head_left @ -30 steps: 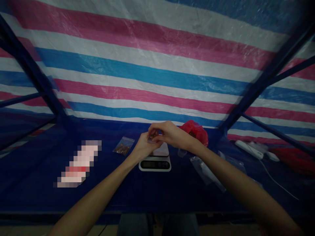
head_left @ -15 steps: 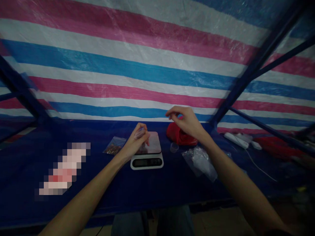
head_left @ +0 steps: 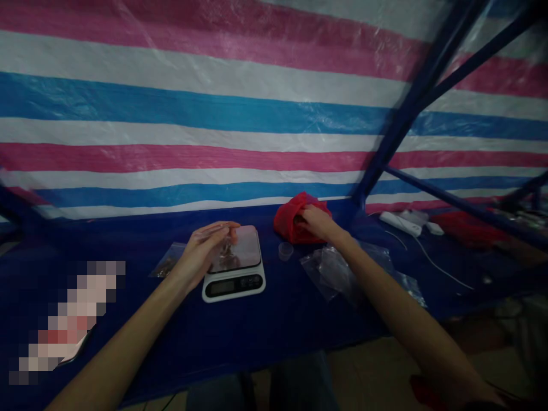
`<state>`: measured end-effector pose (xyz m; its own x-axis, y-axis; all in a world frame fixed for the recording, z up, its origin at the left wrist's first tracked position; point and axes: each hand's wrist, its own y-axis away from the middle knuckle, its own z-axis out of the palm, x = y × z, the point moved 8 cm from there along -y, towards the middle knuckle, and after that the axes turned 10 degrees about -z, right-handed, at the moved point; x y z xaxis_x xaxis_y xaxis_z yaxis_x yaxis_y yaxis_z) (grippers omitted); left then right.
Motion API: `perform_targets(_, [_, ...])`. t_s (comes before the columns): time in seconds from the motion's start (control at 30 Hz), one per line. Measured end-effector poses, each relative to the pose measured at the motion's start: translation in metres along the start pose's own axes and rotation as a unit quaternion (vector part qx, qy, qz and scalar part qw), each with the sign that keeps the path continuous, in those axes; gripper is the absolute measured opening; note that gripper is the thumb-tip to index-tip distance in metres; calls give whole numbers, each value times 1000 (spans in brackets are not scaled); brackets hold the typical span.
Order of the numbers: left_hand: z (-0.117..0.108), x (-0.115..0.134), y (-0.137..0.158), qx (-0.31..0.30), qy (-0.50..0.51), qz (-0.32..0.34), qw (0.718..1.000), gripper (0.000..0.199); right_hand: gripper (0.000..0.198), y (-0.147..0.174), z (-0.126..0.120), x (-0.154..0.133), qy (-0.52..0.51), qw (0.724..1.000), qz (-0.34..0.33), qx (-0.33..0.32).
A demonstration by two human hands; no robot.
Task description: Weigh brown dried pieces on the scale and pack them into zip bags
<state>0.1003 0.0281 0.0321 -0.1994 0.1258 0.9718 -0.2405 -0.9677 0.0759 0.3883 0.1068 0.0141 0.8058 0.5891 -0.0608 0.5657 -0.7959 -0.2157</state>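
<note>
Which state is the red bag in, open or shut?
Open: the right hand reaches into the mouth of the red bag, its fingertips hidden inside.

Right hand (head_left: 317, 221) partly hidden in red bag (head_left: 284, 221), scale display (head_left: 221, 287) unreadable

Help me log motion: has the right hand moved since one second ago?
Yes: judged against the scale, the right hand has moved rightward from above it to the red bag.
</note>
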Motion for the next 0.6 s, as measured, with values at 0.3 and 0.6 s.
perform_targets(0.3, [3, -4, 0, -5, 24, -23, 999, 24, 50, 7, 7, -1, -21, 999, -19, 42])
perform_targets(0.6, [9, 21, 4, -7, -153, 128, 980, 19, 42, 15, -20, -9, 23, 996, 10, 86])
